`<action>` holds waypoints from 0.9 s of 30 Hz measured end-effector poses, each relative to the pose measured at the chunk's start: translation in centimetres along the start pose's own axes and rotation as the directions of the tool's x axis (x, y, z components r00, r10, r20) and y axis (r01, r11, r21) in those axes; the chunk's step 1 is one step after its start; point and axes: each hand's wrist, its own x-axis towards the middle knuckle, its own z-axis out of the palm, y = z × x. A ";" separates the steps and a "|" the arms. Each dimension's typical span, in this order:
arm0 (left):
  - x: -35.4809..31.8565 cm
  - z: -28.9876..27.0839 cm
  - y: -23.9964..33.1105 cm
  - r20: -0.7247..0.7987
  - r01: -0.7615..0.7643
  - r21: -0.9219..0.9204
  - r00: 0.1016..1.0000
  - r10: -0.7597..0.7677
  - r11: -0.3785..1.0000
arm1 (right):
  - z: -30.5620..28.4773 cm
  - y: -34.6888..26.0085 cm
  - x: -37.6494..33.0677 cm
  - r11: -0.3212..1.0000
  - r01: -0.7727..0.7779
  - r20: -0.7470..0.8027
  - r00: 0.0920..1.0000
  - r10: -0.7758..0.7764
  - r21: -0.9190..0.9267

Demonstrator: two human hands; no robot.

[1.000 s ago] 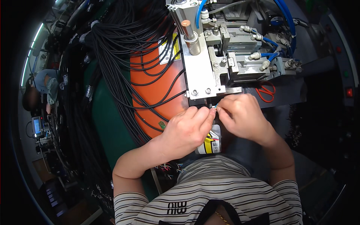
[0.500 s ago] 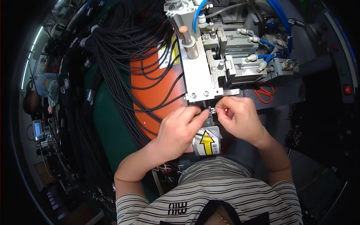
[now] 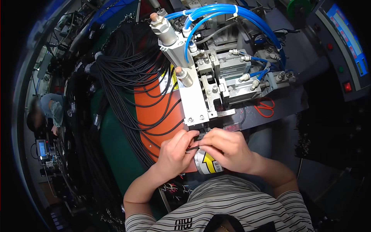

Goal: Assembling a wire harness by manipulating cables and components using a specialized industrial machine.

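Just below the front end of a metal pneumatic machine [image 3: 193,104], my two hands meet over a short piece of black cable [image 3: 193,147]. My left hand [image 3: 174,152] is closed, its thumb and fingers pinching the cable from the left. From the right, my right hand [image 3: 228,149] is closed with thumb and fingertips on the same cable. The cable's tip is mostly hidden by my fingers. Under the right fingers sits a round silver part bearing a yellow arrow label [image 3: 208,162].
A thick bundle of black cables [image 3: 119,89] spreads over an orange plate [image 3: 154,112] to the left, above a green surface [image 3: 112,143]. Red-handled scissors [image 3: 264,107] lie right of the machine. A control panel [image 3: 348,50] stands far right. Another person [image 3: 50,108] is at far left.
The view has shifted, so the machine appears lower. Both hands have drawn back slightly from the machine's front. The coloured wire ends earlier visible between my fingers are now out of sight; black cable shows instead.
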 end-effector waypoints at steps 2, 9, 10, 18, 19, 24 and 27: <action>0.0 -0.7 -0.3 0.049 0.004 -0.067 0.999 -0.001 0.998 | 0.0 0.3 0.0 0.999 -0.006 -0.115 0.993 0.001 -0.040; 0.6 0.0 0.2 0.006 0.077 -0.274 0.997 -0.078 0.959 | -0.7 0.0 -0.7 0.606 -0.484 0.074 0.815 0.575 0.631; 0.6 0.2 0.0 0.012 0.104 -0.315 0.994 -0.106 0.943 | -0.7 -0.2 -0.6 0.588 -0.486 0.082 0.811 0.579 0.647; 0.4 1.3 -0.6 -0.047 -0.072 -0.128 0.997 0.066 0.989 | -1.6 1.4 -0.7 0.487 -0.572 0.239 0.775 0.586 0.661; 0.4 1.3 -0.5 -0.071 -0.195 0.067 0.977 0.200 0.978 | -1.7 1.6 -0.7 0.406 -0.612 0.302 0.737 0.605 0.679; 0.5 1.2 0.3 -0.016 -0.361 0.342 0.921 0.389 0.868 | -2.0 2.3 -0.1 0.102 -0.677 0.466 0.599 0.651 0.728; 0.4 1.2 0.2 0.000 -0.380 0.367 0.913 0.408 0.849 | -2.3 2.5 -0.3 0.243 -0.687 0.464 0.668 0.582 0.685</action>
